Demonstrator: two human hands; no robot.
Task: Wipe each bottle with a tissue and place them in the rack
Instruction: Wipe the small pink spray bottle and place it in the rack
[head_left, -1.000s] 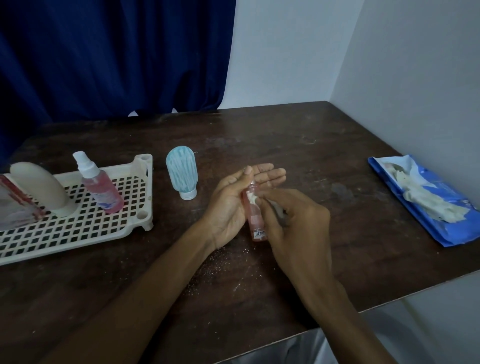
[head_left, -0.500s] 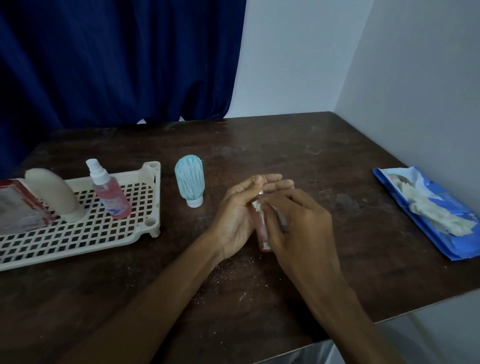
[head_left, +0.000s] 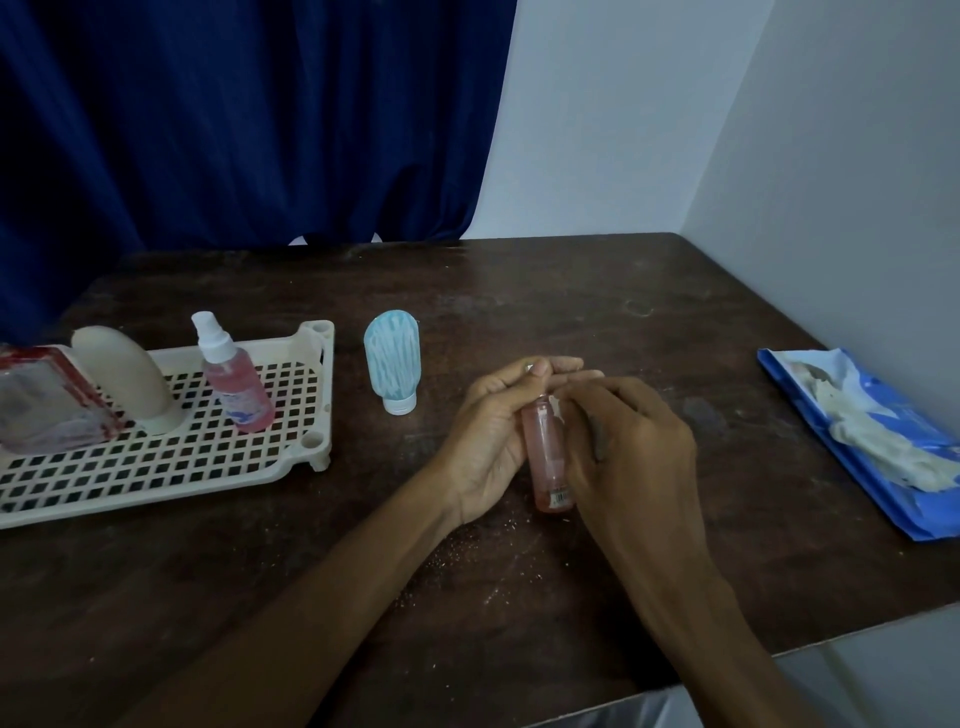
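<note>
Left hand fingers curl round the pink bottle, tip pinched at the fingertips. Right hand fingers pinch the tissue against its neck. More of the body is exposed than half a second ago, so I'd say mid-wipe. Rack is well left of the fingers.

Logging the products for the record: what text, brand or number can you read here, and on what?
No text can be read.
Pink bottle in the left hand: small label near its base, too small.
Pink spray bottle in the rack: blue print, blurred.
Blue tissue packet: nothing legible.
</note>
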